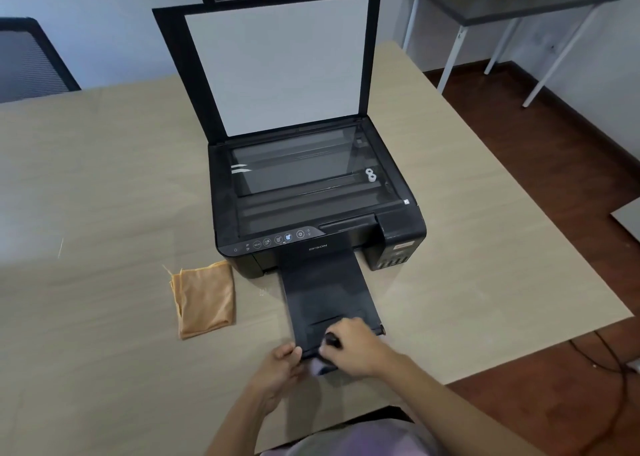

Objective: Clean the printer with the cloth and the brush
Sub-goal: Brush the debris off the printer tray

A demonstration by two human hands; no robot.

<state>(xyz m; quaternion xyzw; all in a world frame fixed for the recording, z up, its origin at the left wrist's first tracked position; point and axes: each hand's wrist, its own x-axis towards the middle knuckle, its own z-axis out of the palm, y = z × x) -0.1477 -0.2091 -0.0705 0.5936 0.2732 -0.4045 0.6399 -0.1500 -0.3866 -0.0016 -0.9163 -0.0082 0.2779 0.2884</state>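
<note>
A black printer (401, 228) stands on the table with its scanner lid (277, 64) raised and the glass (298, 168) bare. Its output tray (322, 296) is pulled out toward me. My left hand (280, 369) pinches the tray's front left corner. My right hand (353, 346) rests on the tray's front edge, closed around a small dark object that looks like the brush (333, 340); most of it is hidden by my fingers. A folded orange cloth (204, 299) lies on the table left of the tray, apart from both hands.
The beige table (104, 196) ends about a hand's width right of the tray's front. A dark chair (27, 60) stands at the far left. A grey side table (512, 2) with cardboard boxes is at the back right. Cables (620, 369) lie on the wooden floor.
</note>
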